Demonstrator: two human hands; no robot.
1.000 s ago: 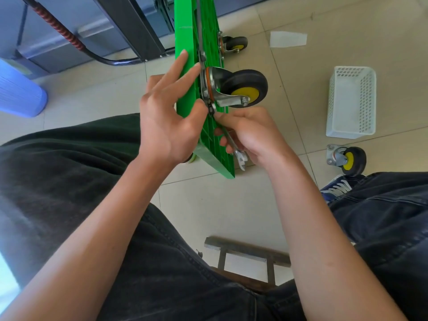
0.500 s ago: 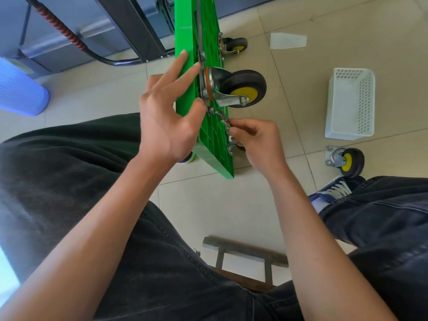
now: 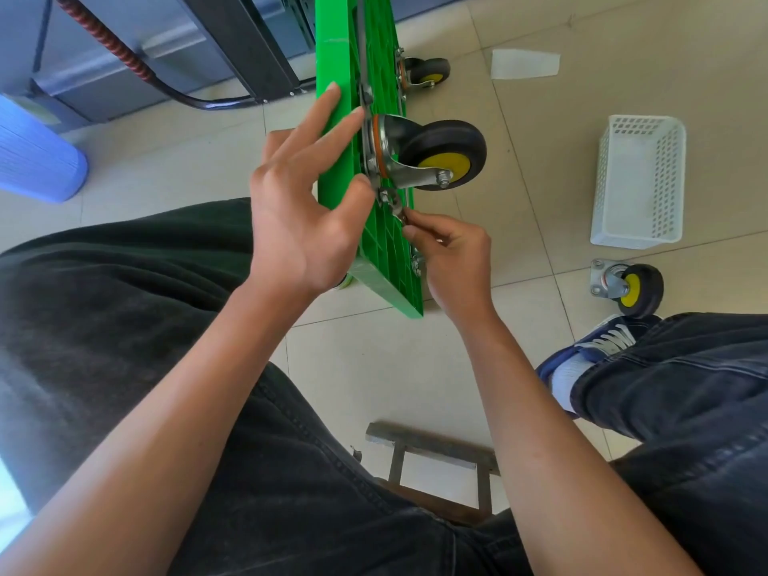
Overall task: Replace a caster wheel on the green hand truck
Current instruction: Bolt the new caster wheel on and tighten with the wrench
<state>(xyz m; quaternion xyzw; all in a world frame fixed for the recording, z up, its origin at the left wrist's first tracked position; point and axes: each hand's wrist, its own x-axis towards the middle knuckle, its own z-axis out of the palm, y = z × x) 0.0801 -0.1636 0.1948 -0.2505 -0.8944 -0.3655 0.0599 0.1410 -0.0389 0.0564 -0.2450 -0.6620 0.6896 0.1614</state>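
Observation:
The green hand truck point(image 3: 386, 243) stands on its edge on the tiled floor, underside facing right. A black caster wheel with a yellow hub point(image 3: 444, 153) sits on its metal plate against that underside. My left hand point(image 3: 303, 209) steadies the deck, fingers straight along its left face and the thumb pressing at the plate's lower corner. My right hand point(image 3: 453, 259) grips a small metal wrench point(image 3: 397, 207) whose head is on a nut just below the caster plate. A loose caster wheel point(image 3: 629, 288) lies on the floor to the right.
A white perforated basket point(image 3: 640, 180) stands on the floor at the right. Another mounted caster point(image 3: 426, 72) shows further up the truck. A small metal stool frame point(image 3: 432, 451) is between my legs. A blue bin point(image 3: 37, 160) and a dark hose point(image 3: 124, 56) are at the left.
My right hand has shifted its hold on the wrench and swung the handle, so the hand now sits lower and further right. The left hand has stayed on the deck.

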